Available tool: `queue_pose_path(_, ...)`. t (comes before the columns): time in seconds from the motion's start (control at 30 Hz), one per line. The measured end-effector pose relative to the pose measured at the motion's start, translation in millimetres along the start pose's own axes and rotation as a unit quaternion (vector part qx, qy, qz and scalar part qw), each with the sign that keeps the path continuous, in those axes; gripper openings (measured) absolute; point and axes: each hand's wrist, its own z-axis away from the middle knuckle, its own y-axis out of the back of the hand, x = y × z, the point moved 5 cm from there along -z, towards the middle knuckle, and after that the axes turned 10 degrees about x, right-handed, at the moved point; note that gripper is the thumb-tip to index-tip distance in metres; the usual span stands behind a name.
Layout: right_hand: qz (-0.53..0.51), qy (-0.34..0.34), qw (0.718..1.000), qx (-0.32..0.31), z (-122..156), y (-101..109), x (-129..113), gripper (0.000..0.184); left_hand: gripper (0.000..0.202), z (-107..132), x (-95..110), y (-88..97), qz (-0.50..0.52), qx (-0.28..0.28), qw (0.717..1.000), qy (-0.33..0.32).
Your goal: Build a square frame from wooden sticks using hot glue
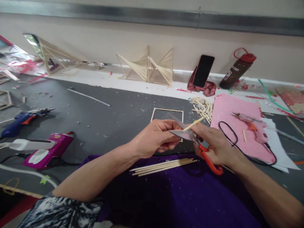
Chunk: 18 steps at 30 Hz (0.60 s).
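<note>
My left hand (155, 137) pinches a thin wooden stick (193, 124) that pokes out to the right between the open blades of orange-handled scissors (201, 148). My right hand (215, 145) grips the scissors' handles, fingers closed round them. Both hands hover over my lap, which is covered by purple cloth (180, 193). Several long sticks (163, 166) lie on that cloth just below the hands. A square stick frame (167, 110) rests on the dark table right behind the hands.
A pile of short stick offcuts (203, 107) lies by a pink sheet (235, 126) bearing a pink glue gun (251, 123) and black cord. Magenta (47, 148) and blue (23, 118) glue guns lie left. Stick sculptures (149, 68), a propped phone (203, 71) and a bottle (237, 69) line the wall.
</note>
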Motion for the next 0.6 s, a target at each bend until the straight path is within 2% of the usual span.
queue_pose_path(0.13,0.043,-0.03,0.998,-0.019,-6.0,1.0,5.1,0.053,0.018,-2.3,11.8,9.2,-0.051,0.03,0.996,-0.074)
queue_pose_path(0.27,0.104,-0.035,0.994,-0.012,-4.2,18.1,2.5,0.063,0.016,-0.6,37.9,32.6,-0.046,0.101,0.979,-0.172)
queue_pose_path(0.33,0.127,-0.048,0.989,-0.056,5.9,23.4,-4.3,0.062,0.014,0.4,48.4,44.3,-0.03,0.143,0.967,-0.209)
queue_pose_path(0.4,0.138,-0.052,0.981,-0.129,22.8,21.6,-15.3,0.061,0.014,-0.7,51.9,50.3,-0.025,0.165,0.961,-0.221)
queue_pose_path(0.5,0.131,-0.049,0.961,-0.238,54.3,8.6,-30.7,0.067,0.016,-6.4,44.8,48.4,-0.034,0.155,0.968,-0.194)
queue_pose_path(0.6,0.123,-0.072,0.947,-0.288,79.7,-3.6,-33.8,0.073,0.015,-11.7,34.7,42.9,-0.05,0.138,0.974,-0.171)
